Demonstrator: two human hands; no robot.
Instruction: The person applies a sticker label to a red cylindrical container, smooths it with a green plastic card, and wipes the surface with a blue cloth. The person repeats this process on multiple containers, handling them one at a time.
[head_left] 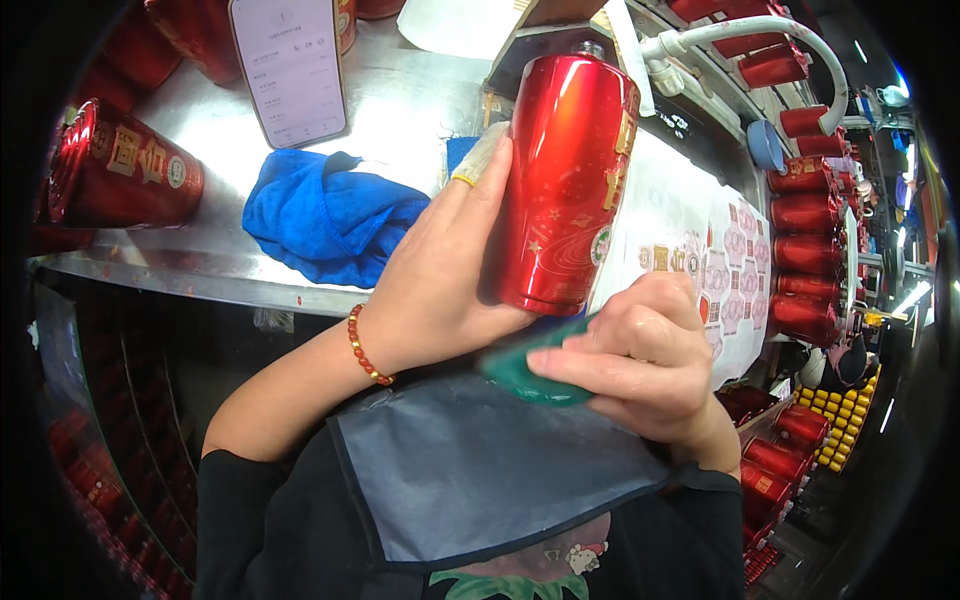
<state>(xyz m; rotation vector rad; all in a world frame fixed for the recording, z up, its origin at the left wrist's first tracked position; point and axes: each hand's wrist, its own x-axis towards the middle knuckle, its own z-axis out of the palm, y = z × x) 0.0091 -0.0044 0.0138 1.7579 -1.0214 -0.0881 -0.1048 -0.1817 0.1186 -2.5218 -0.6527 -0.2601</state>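
My left hand (440,280) grips a shiny red bottle (565,180) with gold marks, holding it upright above the steel bench edge; a red bead bracelet sits on that wrist and a cloth cot covers one fingertip. My right hand (640,365) is closed on a green scraper-like pad (525,370), pressed against the bottle's lower end. A strip of printed labels (700,250) runs along the bench behind the bottle.
A blue cloth (325,215) lies on the steel bench (200,255), a phone (290,65) leans behind it, and a red bottle (125,170) lies at left. Several red bottles (805,250) line the right side. A white hose (760,30) arcs above. A grey apron (480,470) covers my lap.
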